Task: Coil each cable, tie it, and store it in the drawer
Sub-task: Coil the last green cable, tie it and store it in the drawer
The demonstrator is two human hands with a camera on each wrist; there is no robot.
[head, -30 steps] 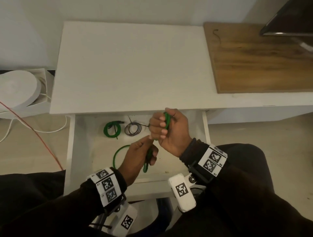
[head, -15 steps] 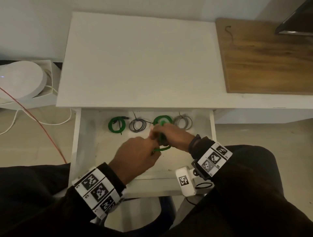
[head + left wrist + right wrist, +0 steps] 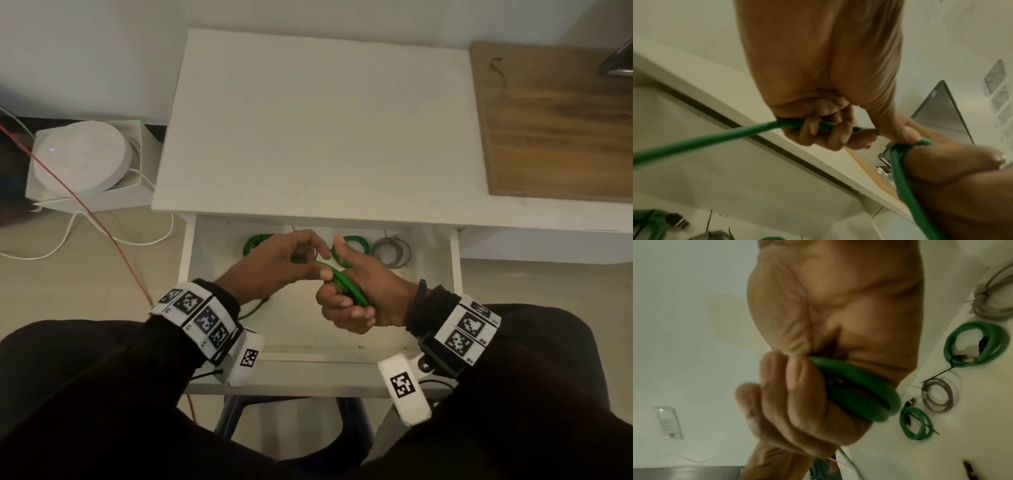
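Above the open white drawer (image 3: 455, 274), my right hand (image 3: 356, 301) grips a green cable (image 3: 349, 287) wound into loops; the right wrist view shows the coil (image 3: 859, 391) in its curled fingers. My left hand (image 3: 291, 263) holds the loose strand of the same cable (image 3: 715, 139) and feeds it toward the coil. The free tail (image 3: 253, 308) hangs into the drawer under my left wrist. At the drawer's back lie tied coils: a green coil (image 3: 255, 241), another green coil (image 3: 356, 245) and a grey coil (image 3: 392, 251). One more grey coil (image 3: 937, 395) shows in the right wrist view.
The white tabletop (image 3: 322, 123) lies beyond the drawer, with a wooden board (image 3: 555, 130) at the right. On the floor to the left stands a white round device (image 3: 82, 157) in a box, with a red wire (image 3: 85, 212) and a white cord (image 3: 102, 236).
Both hands stayed over the drawer. My right hand turned palm-up with the green coil, and my left hand swung the loose strand across to it.
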